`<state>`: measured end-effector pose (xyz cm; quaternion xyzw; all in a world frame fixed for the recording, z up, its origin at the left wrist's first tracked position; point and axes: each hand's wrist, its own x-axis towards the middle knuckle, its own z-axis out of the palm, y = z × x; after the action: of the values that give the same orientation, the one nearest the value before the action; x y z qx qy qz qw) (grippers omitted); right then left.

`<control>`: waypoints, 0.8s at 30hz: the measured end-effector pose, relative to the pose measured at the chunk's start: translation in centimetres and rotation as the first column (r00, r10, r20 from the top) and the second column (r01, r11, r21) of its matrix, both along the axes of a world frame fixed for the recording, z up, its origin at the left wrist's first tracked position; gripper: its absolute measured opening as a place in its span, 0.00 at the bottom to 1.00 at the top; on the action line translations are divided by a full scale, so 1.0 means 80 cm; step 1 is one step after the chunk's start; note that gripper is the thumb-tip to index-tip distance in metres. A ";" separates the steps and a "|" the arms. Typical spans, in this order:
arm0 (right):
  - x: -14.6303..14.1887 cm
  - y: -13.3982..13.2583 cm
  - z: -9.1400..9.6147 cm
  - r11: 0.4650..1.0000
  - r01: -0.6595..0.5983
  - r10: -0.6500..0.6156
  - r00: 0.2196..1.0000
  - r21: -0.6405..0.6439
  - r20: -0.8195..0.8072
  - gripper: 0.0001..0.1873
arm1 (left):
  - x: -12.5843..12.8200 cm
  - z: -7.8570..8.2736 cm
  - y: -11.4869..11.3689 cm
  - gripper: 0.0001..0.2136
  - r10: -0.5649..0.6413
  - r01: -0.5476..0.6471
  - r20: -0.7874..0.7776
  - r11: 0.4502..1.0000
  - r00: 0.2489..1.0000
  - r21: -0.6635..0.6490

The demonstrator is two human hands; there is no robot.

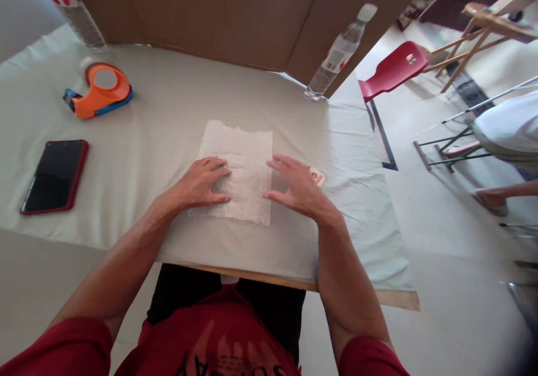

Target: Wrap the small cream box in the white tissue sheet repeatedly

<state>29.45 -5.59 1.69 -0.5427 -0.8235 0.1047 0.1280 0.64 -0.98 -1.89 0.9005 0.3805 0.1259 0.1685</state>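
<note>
A whitish sheet [247,180] that looks like bubble wrap lies on the cloth-covered table, with a smoother strip along its far end. My left hand [204,182] rests on its left side, fingers spread and thumb apart. At the right edge of the sheet is my right hand [294,185], its fingers stretched out and slightly blurred. Whether the right fingertips press on the sheet or hover just over it, I cannot tell. Just beyond the right hand lies a small white card [317,176] with a red mark.
An orange tape dispenser [103,90] and a phone [54,175] in a red case lie to the left. Cardboard [218,14] stands along the back, with water bottles [338,54] [78,14] at its sides. A red chair [393,70] and a seated person [510,126] are off to the right.
</note>
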 end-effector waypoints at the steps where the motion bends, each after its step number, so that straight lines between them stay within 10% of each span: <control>1: 0.012 -0.003 0.003 0.996 0.065 -0.065 0.998 0.053 -0.007 0.36 | 0.000 0.001 0.001 0.29 0.004 -0.004 -0.004 1.000 1.000 -0.006; 5: 0.059 -0.011 -0.003 0.921 0.388 -0.389 0.921 0.043 0.031 0.33 | -0.001 0.006 0.001 0.29 0.025 -0.025 -0.014 0.999 1.000 -0.026; 9: 0.067 -0.024 -0.007 0.901 0.433 -0.421 0.888 0.028 -0.184 0.26 | 0.000 0.006 0.001 0.30 0.025 -0.026 -0.025 0.999 0.999 -0.043; 16: -0.043 -0.012 0.027 0.970 0.114 -0.016 0.911 0.214 -0.413 0.28 | 0.002 0.004 0.003 0.40 0.033 -0.034 -0.028 0.999 0.999 -0.039; 24: -0.089 0.040 -0.050 0.990 -0.139 0.134 0.934 0.011 -0.330 0.35 | -0.001 0.001 0.004 0.44 0.025 -0.022 0.046 0.998 0.999 -0.066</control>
<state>22.30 -2.37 -2.32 -0.4598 -0.8255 0.2077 0.2531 0.54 -0.66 -1.77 0.8868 0.3909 0.1365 0.2053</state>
